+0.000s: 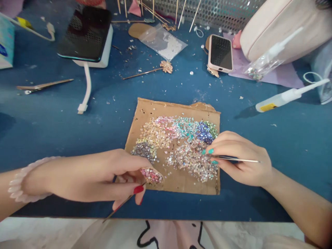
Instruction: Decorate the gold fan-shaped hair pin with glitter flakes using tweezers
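A brown cardboard piece [147,110] lies on the blue table, covered with patches of small coloured sequins [181,138]. My left hand [103,176] pinches a thin stick that carries a petal-shaped ornament [153,175] studded with pink sequins, held over the cardboard's near left corner. My right hand [241,157] grips metal tweezers [238,159], whose tips point left into the silvery sequins at the cardboard's right side. A pale bead bracelet [18,183] circles my left wrist.
Two phones [85,33] [221,52], a white charger cable [86,86], a plastic bag of white bits [166,43], a gold hairpin stick [155,69], scissors [41,85], glue bottles [285,97] and a pink case [280,24] lie at the back.
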`<state>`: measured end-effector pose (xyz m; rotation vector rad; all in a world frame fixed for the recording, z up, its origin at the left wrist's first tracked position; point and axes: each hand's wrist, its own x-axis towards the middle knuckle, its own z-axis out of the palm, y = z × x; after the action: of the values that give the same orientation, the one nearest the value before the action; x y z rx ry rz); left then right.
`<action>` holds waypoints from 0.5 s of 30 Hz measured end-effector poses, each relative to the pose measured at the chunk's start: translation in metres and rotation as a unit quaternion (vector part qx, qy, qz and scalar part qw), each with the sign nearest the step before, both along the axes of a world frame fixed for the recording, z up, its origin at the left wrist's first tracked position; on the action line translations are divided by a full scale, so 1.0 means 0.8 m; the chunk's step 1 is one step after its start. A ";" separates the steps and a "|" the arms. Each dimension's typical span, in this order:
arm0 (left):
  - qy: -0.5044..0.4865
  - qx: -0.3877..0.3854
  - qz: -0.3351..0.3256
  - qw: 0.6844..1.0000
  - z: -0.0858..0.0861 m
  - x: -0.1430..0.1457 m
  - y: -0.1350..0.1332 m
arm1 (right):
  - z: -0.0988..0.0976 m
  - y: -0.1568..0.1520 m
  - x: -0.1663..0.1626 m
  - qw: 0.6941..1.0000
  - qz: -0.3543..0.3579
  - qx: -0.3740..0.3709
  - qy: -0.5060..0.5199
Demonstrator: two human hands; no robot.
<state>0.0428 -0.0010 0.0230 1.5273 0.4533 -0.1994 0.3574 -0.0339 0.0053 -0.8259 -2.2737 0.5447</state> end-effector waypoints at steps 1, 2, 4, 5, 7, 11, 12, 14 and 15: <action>-0.001 0.007 0.006 1.000 0.000 0.001 -0.001 | 0.000 0.000 0.000 1.000 -0.002 0.000 -0.007; -0.003 0.011 0.011 1.000 0.001 0.002 -0.002 | 0.001 -0.001 0.000 1.000 -0.004 -0.001 -0.015; -0.002 0.011 0.017 1.000 0.002 0.003 -0.002 | 0.002 -0.001 -0.001 1.000 -0.004 -0.003 -0.028; -0.004 0.007 0.016 1.000 0.002 0.003 -0.002 | 0.002 -0.001 -0.002 1.000 -0.006 -0.004 -0.030; -0.007 -0.006 0.019 1.000 0.002 0.002 -0.002 | 0.003 -0.002 -0.004 1.000 -0.014 -0.003 -0.020; 0.000 -0.029 0.032 0.999 0.000 0.001 -0.003 | 0.000 -0.002 -0.007 0.999 -0.038 -0.003 0.004; 0.003 -0.031 0.034 0.999 0.000 0.001 -0.003 | -0.001 -0.002 -0.007 0.999 -0.041 -0.001 0.005; 0.004 -0.029 0.033 0.999 0.001 0.001 -0.003 | -0.004 -0.002 -0.009 0.999 -0.041 0.003 0.005; 0.003 -0.025 0.030 0.999 0.001 0.001 -0.003 | -0.005 -0.002 -0.009 0.999 -0.039 0.005 0.003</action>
<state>0.0435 -0.0031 0.0241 1.4632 0.4956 -0.1671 0.3498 -0.0353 0.0012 -0.9037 -2.2271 0.5000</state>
